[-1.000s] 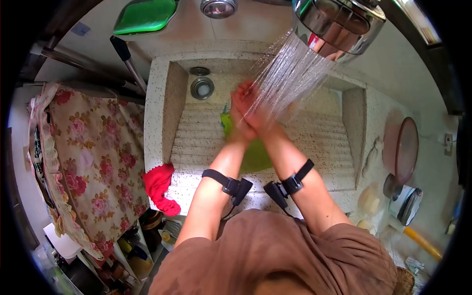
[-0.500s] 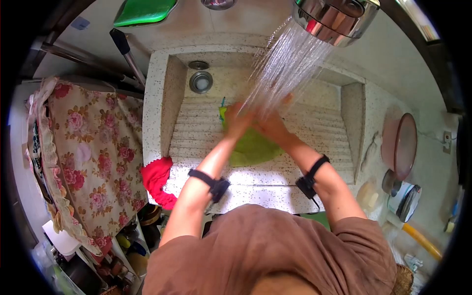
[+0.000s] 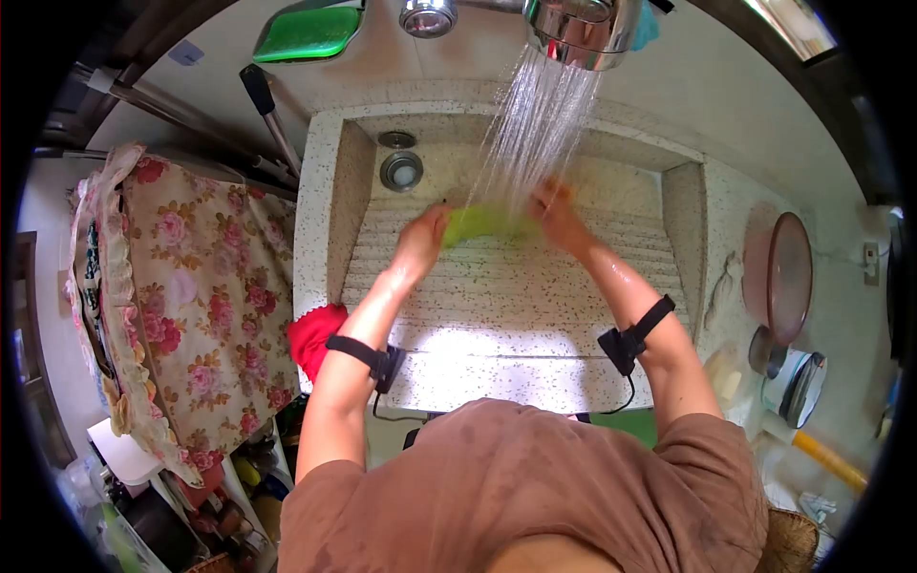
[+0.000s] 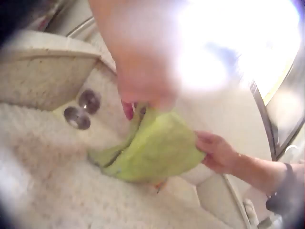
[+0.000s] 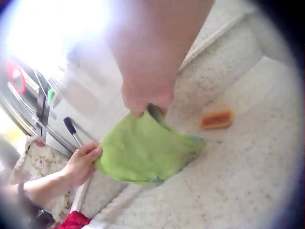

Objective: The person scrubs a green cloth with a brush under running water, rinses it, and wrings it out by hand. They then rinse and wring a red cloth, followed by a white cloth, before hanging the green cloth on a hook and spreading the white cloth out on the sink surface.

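Note:
A wet lime-green cloth [image 3: 470,225] with a few blue marks at its edge [image 5: 143,150] is stretched between both hands above the ribbed floor of the stone sink [image 3: 506,301]. My left hand [image 3: 420,241] pinches one end, with its thumb and fingers seen on the edge in the right wrist view. The opposite end is gripped by my right hand [image 3: 564,220], whose fingers wrap the fabric. Water [image 3: 540,119] pours from a chrome tap head [image 3: 578,36] onto the cloth and close by the right hand. In the left wrist view the cloth [image 4: 159,148] hangs in a loose fold.
A brown-orange block [image 5: 217,119] lies on the sink floor. The drain [image 3: 401,172] is at the back left. Red fabric [image 3: 318,336] drapes over the sink's left edge, beside a flowered cover [image 3: 201,306]. A green soap bar [image 3: 308,34] sits on the back wall.
The hands were close together under the water and have moved apart. The green cloth, earlier lying on the sink floor, is now lifted and held between them.

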Available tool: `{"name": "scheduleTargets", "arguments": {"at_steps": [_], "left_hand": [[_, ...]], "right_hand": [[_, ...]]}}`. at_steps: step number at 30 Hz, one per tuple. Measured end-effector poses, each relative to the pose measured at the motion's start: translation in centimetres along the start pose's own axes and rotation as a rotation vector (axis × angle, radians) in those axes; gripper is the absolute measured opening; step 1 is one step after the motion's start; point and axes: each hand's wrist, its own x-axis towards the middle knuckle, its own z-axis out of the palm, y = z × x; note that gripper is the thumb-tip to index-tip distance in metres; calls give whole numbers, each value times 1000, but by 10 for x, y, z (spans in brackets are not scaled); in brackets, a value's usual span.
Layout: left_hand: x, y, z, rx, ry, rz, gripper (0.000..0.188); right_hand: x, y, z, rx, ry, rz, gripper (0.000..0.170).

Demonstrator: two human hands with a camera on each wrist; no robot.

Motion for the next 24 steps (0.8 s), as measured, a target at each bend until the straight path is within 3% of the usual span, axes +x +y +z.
{"name": "scheduleTargets", "arguments": {"at_steps": [4,7,10,13,14,15,17,18,21,24], "left_hand": [[48,25,-31,189,-21,484,21],[56,67,-34,404,-93,404,25],[54,51,-12,-215,448,64,41],[24,48,8,-1369,-204,-950,58],[14,66,16,-1497,-220,-1075,60],[7,84,25,-1622,-242,-1206,61],[6,52,59,-2088,-527,-655,56],[8,35,79,-2282,-660,-331,53],[19,15,116,-2013,-227,-431,47],[25,2,124,-2058,-49,-571,46]], "right_hand": [[21,-65,-17,-61,2,-249,31],[38,-60,-7,33,-88,-138,38],[49,-59,-19,-61,-46,4,38],[37,-37,-14,-106,68,146,33],[31,-32,-9,-95,105,196,31],[19,-65,-10,-14,62,279,29],[-16,-81,3,73,-16,218,27],[-30,-62,12,76,-52,69,27],[-58,-55,10,-70,-140,-260,27],[-68,-45,6,544,343,243,51]]}}
